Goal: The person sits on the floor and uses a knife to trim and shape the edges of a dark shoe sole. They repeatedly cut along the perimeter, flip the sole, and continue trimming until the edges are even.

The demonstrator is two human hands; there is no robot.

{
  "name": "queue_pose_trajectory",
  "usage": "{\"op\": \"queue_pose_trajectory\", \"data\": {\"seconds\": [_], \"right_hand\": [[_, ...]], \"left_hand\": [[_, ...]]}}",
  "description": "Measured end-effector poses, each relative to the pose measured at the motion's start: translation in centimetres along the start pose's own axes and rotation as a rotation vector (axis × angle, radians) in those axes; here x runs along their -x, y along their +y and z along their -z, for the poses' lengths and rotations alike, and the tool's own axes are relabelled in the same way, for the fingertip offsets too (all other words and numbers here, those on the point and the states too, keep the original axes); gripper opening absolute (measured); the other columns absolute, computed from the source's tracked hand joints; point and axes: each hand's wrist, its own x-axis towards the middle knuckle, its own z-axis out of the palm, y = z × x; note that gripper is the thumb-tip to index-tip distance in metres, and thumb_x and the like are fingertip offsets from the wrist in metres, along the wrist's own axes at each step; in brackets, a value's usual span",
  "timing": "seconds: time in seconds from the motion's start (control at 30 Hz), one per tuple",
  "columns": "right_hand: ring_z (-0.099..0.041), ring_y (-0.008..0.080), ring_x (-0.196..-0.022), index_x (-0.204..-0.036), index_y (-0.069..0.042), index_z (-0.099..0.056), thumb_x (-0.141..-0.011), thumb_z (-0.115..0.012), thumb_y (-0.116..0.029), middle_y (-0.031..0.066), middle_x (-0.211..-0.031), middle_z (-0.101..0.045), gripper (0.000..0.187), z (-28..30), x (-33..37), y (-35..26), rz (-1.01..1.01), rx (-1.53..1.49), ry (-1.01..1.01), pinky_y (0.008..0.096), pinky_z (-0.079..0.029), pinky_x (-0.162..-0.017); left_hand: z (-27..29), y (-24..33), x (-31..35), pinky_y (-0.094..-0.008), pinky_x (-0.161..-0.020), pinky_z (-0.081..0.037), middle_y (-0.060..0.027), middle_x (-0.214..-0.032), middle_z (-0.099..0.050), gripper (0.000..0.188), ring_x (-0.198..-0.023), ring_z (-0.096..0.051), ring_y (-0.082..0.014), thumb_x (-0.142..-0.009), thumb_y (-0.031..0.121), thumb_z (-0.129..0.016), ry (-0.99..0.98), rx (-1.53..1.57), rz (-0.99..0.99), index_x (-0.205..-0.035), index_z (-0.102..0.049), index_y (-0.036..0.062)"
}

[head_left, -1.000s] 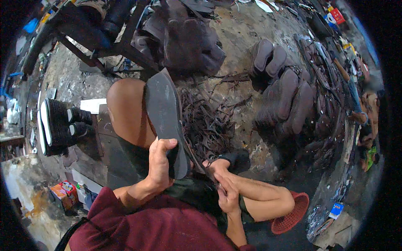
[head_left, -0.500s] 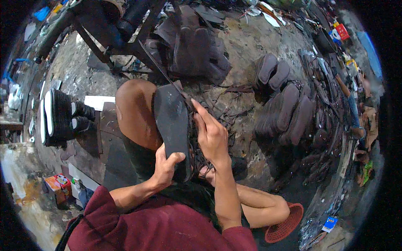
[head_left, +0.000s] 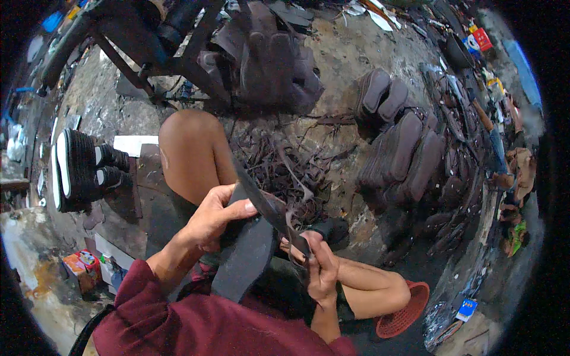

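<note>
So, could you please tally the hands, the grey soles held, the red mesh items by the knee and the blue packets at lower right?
Left hand and right hand: 2
Grey sole: 1
Red mesh item: 1
Blue packet: 1
Total: 5

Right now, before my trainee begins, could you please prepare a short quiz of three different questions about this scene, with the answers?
1. Multiple choice: What does the person's left hand hold?
a) a hammer
b) a dark grey shoe sole
c) a paper cup

2. True or false: The stack of black-and-white soles is on the person's left side.

3. Fill the gap: Between the left knee and the stacked dark brown soles lies a tangle of thin dark ____.

Key: 1. b; 2. true; 3. strips.
</note>
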Motion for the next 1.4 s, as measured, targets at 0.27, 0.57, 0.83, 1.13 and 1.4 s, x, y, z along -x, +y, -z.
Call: {"op": "queue_pose_trajectory", "data": {"seconds": [0.27,0.57,0.83,1.13,1.4], "right_hand": [[-0.06,0.0297,-0.078,-0.118,-0.004,-0.065,-0.09,-0.057,-0.013,0.0146,-0.086,-0.062,0.03,6.4,2.0,-1.5,0.038,0.127,-0.072,0.0404,-0.048,-0.073],[-0.064,0.0244,-0.071,-0.125,-0.014,-0.063,-0.085,-0.065,-0.018,0.0066,-0.09,-0.066,0.041,8.5,-5.4,-6.4,0.136,0.245,-0.303,0.0349,-0.053,-0.061],[-0.049,0.0099,-0.065,-0.136,0.0,-0.048,-0.102,-0.044,-0.033,0.0019,-0.076,-0.055,0.047,7.7,-4.3,-2.5,-0.132,-0.233,0.233,0.0251,-0.042,-0.057],[-0.055,0.0195,-0.074,-0.126,0.004,-0.056,-0.095,-0.045,-0.01,0.0147,-0.095,-0.062,0.035,1.4,-0.2,-0.1,-0.044,0.058,0.279,0.029,-0.047,-0.066],[-0.06,0.0316,-0.083,-0.117,0.006,-0.059,-0.095,-0.048,-0.01,0.0208,-0.098,-0.064,0.029,3.9,4.2,1.0,-0.023,0.119,0.135,0.0377,-0.048,-0.075]], "left_hand": [[-2.7,0.5,1.2,-0.0288,-0.072,-0.053,-0.0071,-0.089,-0.07,0.026,-0.079,-0.065,-0.0125,-0.079,0.014,-0.077,-0.136,-0.205,0.018,-0.098,-0.069,-0.0018],[-5.7,-0.1,2.2,-0.0279,-0.072,-0.05,-0.0038,-0.086,-0.071,0.034,-0.079,-0.062,-0.0095,-0.074,0.023,-0.084,-0.263,-0.485,0.122,-0.099,-0.072,0.0018],[-5.1,3.8,-1.7,-0.032,-0.075,-0.05,-0.0067,-0.097,-0.066,0.046,-0.083,-0.062,-0.0173,-0.086,0.026,-0.071,0.45,0.132,-0.512,-0.122,-0.058,0.0019],[-7.1,1.7,-3.4,-0.0268,-0.07,-0.05,-0.0044,-0.091,-0.061,0.041,-0.077,-0.061,-0.0158,-0.078,0.017,-0.076,0.408,0.436,-0.088,-0.111,-0.055,0.0061],[-5.1,0.3,-2.5,-0.0304,-0.071,-0.055,-0.0074,-0.091,-0.062,0.036,-0.078,-0.063,-0.0174,-0.078,0.014,-0.073,0.377,0.359,-0.026,-0.107,-0.055,0.0011]]}}
